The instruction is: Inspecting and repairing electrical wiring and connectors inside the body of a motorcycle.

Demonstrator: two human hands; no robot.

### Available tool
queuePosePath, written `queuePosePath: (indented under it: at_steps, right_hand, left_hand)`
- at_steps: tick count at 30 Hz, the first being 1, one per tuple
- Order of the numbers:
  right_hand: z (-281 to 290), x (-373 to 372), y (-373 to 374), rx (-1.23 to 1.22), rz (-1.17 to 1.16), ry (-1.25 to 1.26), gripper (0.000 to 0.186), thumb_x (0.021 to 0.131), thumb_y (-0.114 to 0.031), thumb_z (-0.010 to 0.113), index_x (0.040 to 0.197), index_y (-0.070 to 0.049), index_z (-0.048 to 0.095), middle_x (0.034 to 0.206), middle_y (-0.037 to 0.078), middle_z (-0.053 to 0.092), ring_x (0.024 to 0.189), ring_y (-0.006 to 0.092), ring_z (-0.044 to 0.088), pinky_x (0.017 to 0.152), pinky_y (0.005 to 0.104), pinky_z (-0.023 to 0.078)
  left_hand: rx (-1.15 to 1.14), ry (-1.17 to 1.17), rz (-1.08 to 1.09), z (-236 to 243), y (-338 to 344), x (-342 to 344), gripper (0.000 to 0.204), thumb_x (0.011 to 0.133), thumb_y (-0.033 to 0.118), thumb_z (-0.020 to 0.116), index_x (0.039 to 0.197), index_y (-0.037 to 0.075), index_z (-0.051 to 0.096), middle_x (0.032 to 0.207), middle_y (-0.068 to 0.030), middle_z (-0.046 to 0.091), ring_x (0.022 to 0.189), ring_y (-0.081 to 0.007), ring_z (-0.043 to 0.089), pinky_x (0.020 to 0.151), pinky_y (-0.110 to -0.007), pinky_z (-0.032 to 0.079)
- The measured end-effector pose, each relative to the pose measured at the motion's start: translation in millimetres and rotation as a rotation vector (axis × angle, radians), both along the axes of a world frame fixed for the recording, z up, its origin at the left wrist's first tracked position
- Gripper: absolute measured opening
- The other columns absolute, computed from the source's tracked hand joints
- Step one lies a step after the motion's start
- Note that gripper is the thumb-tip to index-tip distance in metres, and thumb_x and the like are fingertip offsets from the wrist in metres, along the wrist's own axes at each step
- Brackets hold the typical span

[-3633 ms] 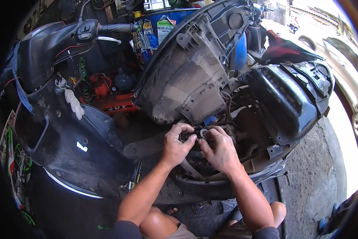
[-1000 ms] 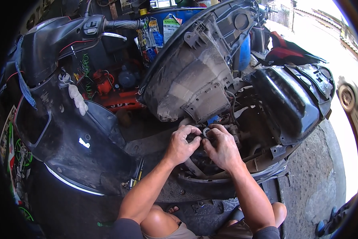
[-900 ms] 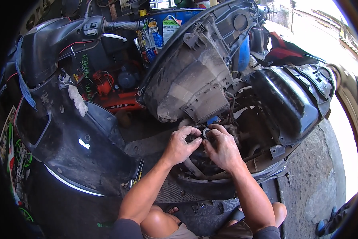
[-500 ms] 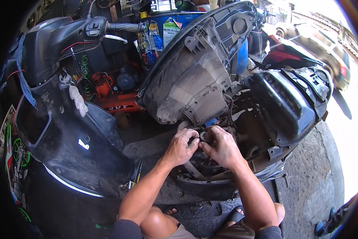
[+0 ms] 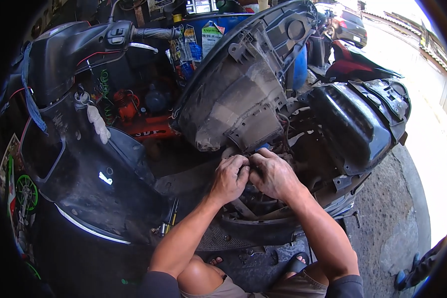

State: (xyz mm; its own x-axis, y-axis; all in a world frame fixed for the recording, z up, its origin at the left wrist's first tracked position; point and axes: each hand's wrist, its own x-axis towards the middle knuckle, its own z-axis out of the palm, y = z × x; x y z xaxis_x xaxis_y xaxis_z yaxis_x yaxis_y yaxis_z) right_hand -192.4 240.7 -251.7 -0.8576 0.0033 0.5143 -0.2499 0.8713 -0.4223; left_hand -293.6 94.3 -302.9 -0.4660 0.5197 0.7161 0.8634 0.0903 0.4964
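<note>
Both hands meet over the exposed engine bay of a black scooter. My left hand (image 5: 230,178) is closed, thumb and fingers pinched together against the other hand. My right hand (image 5: 274,178) curls with its fingers bent inward, its tips touching or nearly touching the left fingertips. Whatever lies between them is covered by the fingers. Just beyond the hands leans the scooter's dusty underseat body panel (image 5: 238,104), tipped up. Frame tubes and dark engine parts (image 5: 256,206) show beneath my wrists.
The scooter's front cover (image 5: 94,174) stands to the left, with a handlebar grip (image 5: 154,34) above. Screwdriver-like tools (image 5: 172,214) rest by the footboard. A glossy black box-like part (image 5: 340,124) sits right. Behind are a red compressor (image 5: 146,128) and a blue drum (image 5: 233,22).
My right hand has turned over the fingertips, covering a small ring-shaped part that showed between the hands. Outside, the passing vehicle is farther off.
</note>
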Motion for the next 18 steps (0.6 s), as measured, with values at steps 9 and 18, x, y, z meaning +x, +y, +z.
queuePosePath:
  at_steps: [9, 18]
  right_hand:
    - [-1, 15, -6, -0.021, -0.013, 0.052, 0.014, 0.079, -0.015, 0.065, 0.087, -0.003, 0.062, 0.086, 0.014, 0.060, 0.090, 0.0372, 0.061, 0.076, 0.0470, 0.052]
    - [43, 177, -39, -0.391, 0.312, -0.367, 0.015, 0.078, -0.007, 0.070, 0.091, -0.002, 0.066, 0.086, 0.012, 0.059, 0.081, 0.0333, 0.064, 0.070, 0.0415, 0.053]
  left_hand:
    - [-0.071, -0.012, -0.145, 10, -4, -2, 0.008, 0.090, 0.008, 0.053, 0.094, 0.004, 0.059, 0.087, -0.0143, 0.064, 0.084, -0.0337, 0.063, 0.078, -0.041, 0.046]
    - [0.011, -0.257, -0.072, 6, -13, -9, 0.012, 0.087, 0.011, 0.063, 0.091, 0.000, 0.059, 0.084, -0.0154, 0.062, 0.080, -0.0338, 0.064, 0.073, -0.040, 0.050]
